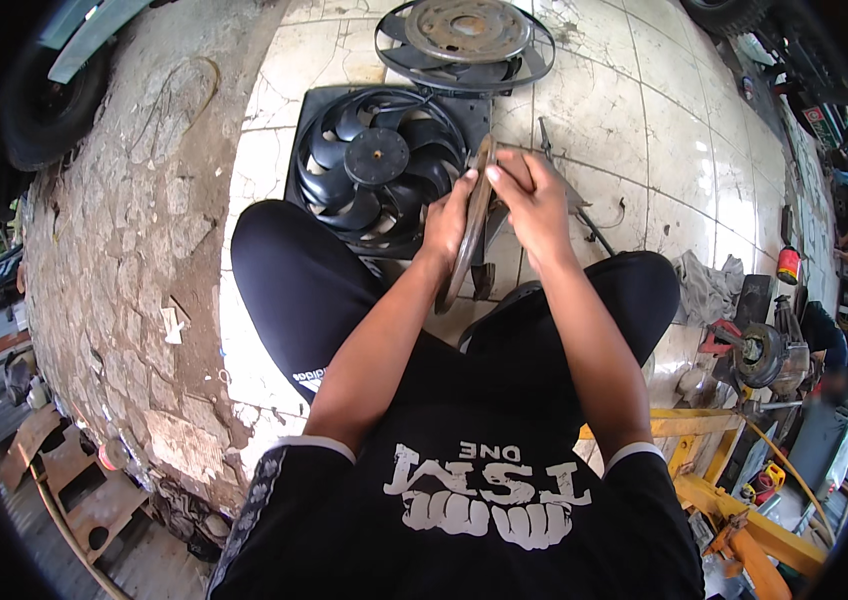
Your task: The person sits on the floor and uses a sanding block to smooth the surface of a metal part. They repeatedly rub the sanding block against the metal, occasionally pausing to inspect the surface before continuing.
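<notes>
You hold the disc [470, 235] edge-on in front of you, just beside the fan [376, 157] — your left hand [447, 222] curled against one side, your right hand [534, 200] pinching near its top, some fingers hidden. A slipping pinch could let it topple — perhaps onto the fan.

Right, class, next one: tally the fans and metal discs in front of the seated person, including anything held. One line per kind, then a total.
Fans: 2 (near fan, far fan)
Metal discs: 2 (held disc, in the left grip beside the right grip; far disc, over the far fan)
Total: 4
</notes>
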A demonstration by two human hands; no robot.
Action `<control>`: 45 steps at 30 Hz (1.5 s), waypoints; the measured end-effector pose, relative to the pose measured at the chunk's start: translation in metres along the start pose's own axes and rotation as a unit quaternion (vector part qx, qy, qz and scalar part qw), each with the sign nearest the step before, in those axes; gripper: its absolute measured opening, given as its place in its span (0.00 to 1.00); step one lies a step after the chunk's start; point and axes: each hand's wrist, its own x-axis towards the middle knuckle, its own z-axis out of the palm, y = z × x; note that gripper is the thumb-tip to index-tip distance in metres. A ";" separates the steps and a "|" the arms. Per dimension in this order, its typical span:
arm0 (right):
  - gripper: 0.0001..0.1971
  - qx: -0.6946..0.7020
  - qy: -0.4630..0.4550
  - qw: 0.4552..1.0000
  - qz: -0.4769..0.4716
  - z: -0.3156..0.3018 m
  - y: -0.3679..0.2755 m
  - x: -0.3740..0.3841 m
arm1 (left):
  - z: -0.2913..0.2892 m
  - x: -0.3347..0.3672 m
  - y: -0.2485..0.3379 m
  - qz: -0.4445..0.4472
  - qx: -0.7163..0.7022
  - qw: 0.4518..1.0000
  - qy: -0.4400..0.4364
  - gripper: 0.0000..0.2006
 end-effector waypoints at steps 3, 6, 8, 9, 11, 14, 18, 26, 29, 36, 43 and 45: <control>0.15 0.057 -0.022 0.995 0.082 -0.011 -0.014 -0.012 | 0.000 0.001 -0.002 -0.006 -0.018 1.000 0.011 0.42; 0.12 0.079 -0.025 0.994 0.064 -0.016 -0.011 -0.006 | -0.001 0.000 0.003 -0.008 -0.025 1.000 0.007 0.42; 0.11 0.072 -0.031 0.996 0.049 -0.016 -0.004 -0.002 | -0.003 -0.003 0.006 -0.010 -0.037 0.999 -0.003 0.42; 0.11 0.094 -0.034 0.994 0.044 -0.012 -0.005 -0.005 | -0.005 0.000 0.002 -0.018 -0.027 0.999 -0.004 0.42; 0.11 0.041 -0.023 0.997 0.055 -0.003 -0.010 -0.007 | -0.004 0.002 -0.002 -0.003 -0.023 1.000 -0.002 0.42; 0.12 0.003 -0.009 0.999 0.046 0.000 -0.001 0.004 | 0.001 0.003 -0.006 0.009 -0.022 1.000 -0.001 0.42; 0.13 -0.021 0.002 0.999 0.045 0.001 0.001 -0.001 | 0.003 0.000 -0.004 0.000 -0.035 0.999 0.002 0.42; 0.12 -0.014 -0.007 1.000 0.021 0.005 -0.001 0.006 | 0.001 0.013 -0.006 -0.022 -0.050 0.998 -0.006 0.42; 0.11 -0.020 -0.019 0.999 0.039 0.001 -0.003 -0.017 | 0.005 0.011 -0.012 0.013 -0.039 0.999 0.006 0.42; 0.13 -0.018 0.005 1.000 0.010 0.006 0.002 0.001 | 0.003 0.006 0.002 -0.021 -0.038 0.999 -0.011 0.42; 0.12 -0.068 0.004 0.997 -0.046 -0.001 0.006 0.005 | 0.007 0.013 -0.010 0.003 -0.035 0.999 0.004 0.43; 0.13 -0.060 0.004 0.998 -0.008 0.003 0.003 -0.002 | 0.005 0.011 -0.008 -0.010 -0.026 1.000 0.003 0.43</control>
